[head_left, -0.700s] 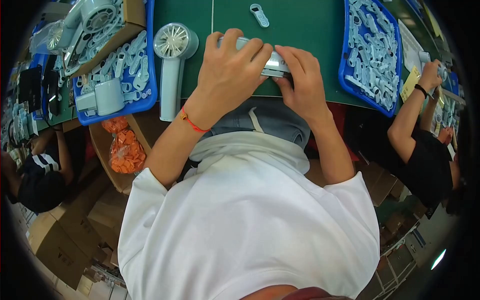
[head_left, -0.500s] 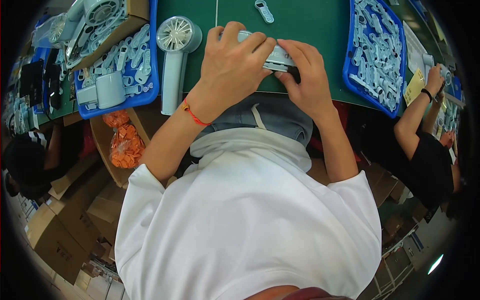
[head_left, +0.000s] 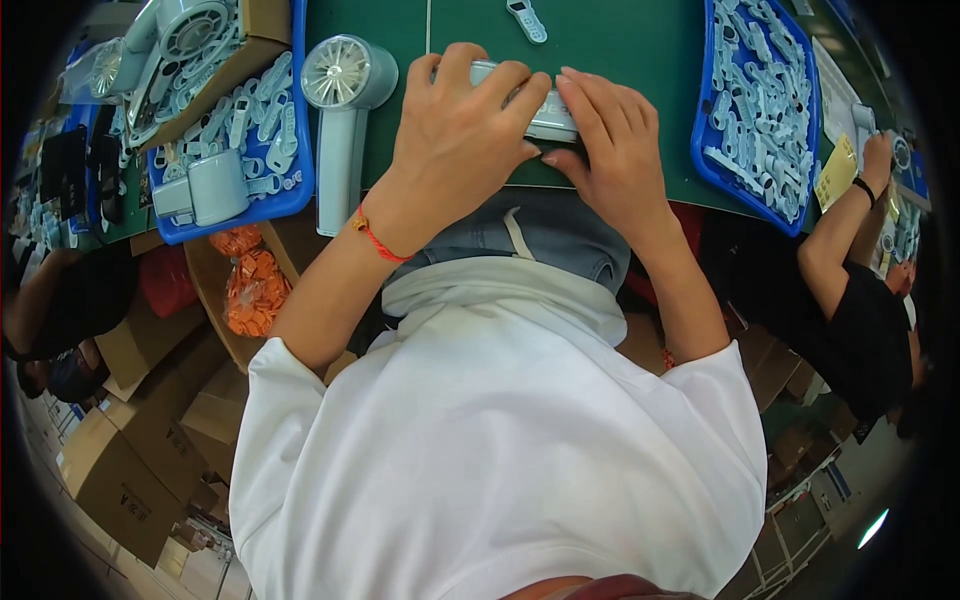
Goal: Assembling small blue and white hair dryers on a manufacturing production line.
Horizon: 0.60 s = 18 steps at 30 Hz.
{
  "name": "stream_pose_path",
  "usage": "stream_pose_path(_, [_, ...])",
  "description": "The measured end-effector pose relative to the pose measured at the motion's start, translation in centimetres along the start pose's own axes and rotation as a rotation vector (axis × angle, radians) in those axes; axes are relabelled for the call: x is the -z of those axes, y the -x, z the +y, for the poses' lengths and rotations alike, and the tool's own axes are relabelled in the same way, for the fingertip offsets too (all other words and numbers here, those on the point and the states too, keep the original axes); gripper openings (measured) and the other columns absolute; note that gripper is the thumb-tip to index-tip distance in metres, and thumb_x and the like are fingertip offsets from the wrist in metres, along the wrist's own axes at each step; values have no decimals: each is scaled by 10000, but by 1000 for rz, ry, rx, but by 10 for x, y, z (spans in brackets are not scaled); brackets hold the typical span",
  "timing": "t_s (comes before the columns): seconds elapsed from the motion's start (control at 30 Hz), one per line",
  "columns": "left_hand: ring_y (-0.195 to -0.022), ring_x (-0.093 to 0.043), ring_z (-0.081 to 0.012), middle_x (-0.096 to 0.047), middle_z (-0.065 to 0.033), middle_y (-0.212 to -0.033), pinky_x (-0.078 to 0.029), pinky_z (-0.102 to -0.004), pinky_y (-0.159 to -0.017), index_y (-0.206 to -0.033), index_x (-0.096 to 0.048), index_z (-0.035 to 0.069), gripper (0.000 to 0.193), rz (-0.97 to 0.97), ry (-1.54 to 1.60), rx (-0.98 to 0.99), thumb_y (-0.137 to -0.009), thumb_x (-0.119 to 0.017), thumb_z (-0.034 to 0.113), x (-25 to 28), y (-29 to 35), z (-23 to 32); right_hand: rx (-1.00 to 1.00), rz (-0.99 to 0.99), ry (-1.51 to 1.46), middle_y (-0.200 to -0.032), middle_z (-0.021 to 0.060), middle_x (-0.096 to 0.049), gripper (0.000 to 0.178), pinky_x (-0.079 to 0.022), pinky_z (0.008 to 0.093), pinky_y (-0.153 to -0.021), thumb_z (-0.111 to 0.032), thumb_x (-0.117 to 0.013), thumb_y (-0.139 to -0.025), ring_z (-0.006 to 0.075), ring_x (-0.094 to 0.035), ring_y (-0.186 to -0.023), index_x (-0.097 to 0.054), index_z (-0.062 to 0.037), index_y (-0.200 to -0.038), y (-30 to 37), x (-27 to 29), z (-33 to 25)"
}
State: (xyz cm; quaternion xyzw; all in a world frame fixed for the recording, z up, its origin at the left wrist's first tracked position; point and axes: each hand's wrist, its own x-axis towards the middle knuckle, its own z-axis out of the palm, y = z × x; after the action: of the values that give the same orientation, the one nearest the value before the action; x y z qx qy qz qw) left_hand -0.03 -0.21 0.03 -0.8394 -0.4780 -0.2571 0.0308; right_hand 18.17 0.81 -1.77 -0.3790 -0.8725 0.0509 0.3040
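Both my hands close around a pale blue-grey plastic casing [head_left: 552, 122], held level just above the green table's near edge. My left hand [head_left: 462, 125] covers most of its left part, with the fingers over the top and the thumb at the near side. On the right end, my right hand [head_left: 618, 135] presses with its fingers on top and its thumb below. How the casing looks under my palms is hidden. A pale handheld fan [head_left: 342, 160] with a round finned head lies to the left of my left hand. Beyond the casing rests one small pale blue button strip [head_left: 526, 20].
A blue tray [head_left: 300, 150] at the left holds pale parts and a cardboard box [head_left: 265, 25]. Another blue tray [head_left: 698, 130] at the right is full of small strips. Bagged orange pieces [head_left: 255, 290] sit in a carton below. Co-workers sit on both sides.
The dark underside of the casing by my right thumb no longer shows. My right fingers have straightened and drawn closer together. The view has shifted slightly.
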Motion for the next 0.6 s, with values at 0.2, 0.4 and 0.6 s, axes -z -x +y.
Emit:
stream_pose_path(0.2, [-1023, -485, -266, -544, -20, -1086, -366, -458, -871, -1060, -592, 130, 537, 136, -54, 68, -569, -780, 243, 7, -8, 5, -63, -13, -68, -1122, 104, -563, 548, -441, 339, -823, -149, -719, -686, 258, -561, -955, -518, -22, -1180, -1, 4, 4])
stream_pose_path(0.4, [-858, -544, -294, -572, -121, -948, -449, -338, -733, -1004, -587, 34, 310, 431, 505, 361, -708, -680, 52, 12, 13, 3, -826, 34, -1297, -993, 90, -553, 567, -505, 303, -732, -288, -675, -781, 162, -588, -861, -448, 27, -1195, -19, 24, -20])
stream_pose_path(0.6, [-654, -565, -241, -589, -81, -734, -445, -332, -602, -838, -618, 41, 179, 163, 621, 219, -667, -662, 16, 14, 31, 27, -747, 38, -1018, -881, 94, -581, 428, -458, 285, -704, -98, -638, -702, 161, -567, -775, -499, 32, -1085, -128, -15, 38])
